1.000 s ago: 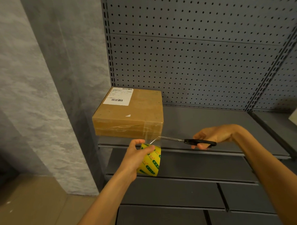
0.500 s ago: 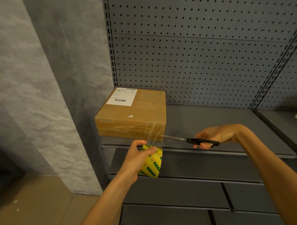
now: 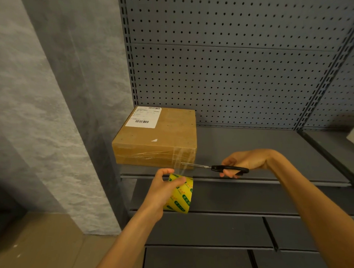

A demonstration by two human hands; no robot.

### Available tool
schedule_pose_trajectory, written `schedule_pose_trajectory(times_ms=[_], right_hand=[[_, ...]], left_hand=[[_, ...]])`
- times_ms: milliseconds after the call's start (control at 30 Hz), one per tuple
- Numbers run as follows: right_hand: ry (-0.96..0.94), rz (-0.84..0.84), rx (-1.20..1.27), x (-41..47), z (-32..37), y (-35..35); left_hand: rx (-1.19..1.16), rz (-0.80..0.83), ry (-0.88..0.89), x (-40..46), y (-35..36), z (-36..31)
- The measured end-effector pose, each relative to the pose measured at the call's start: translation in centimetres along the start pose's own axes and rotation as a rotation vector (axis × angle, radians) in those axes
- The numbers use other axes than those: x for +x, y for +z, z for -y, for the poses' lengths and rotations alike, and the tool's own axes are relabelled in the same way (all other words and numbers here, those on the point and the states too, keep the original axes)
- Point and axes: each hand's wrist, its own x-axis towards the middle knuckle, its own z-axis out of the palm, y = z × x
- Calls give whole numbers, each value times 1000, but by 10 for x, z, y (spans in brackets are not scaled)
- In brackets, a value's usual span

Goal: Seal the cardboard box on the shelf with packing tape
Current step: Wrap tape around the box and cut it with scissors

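Head camera shows the cardboard box (image 3: pixel 158 138) at the left end of the shelf (image 3: pixel 253 151), clear tape (image 3: pixel 180 159) running off its front face down to the roll (image 3: pixel 179 194) at 6 o'clock. To cut cleanly, keep that strip taut and snip close to the box. Left hand (image 3: pixel 164 186) curls round the roll, thumb on top. Right hand (image 3: pixel 241 161), wrist bent, grips the scissors (image 3: pixel 215 168), blades pointing to 9 o'clock at the strip.
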Motion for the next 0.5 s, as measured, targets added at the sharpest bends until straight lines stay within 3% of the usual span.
schedule_pose_trajectory(times_ms=[500], right_hand=[[-30,-51,35,12,10,-2]], left_hand=[[15,23,8,-1,-5,1]])
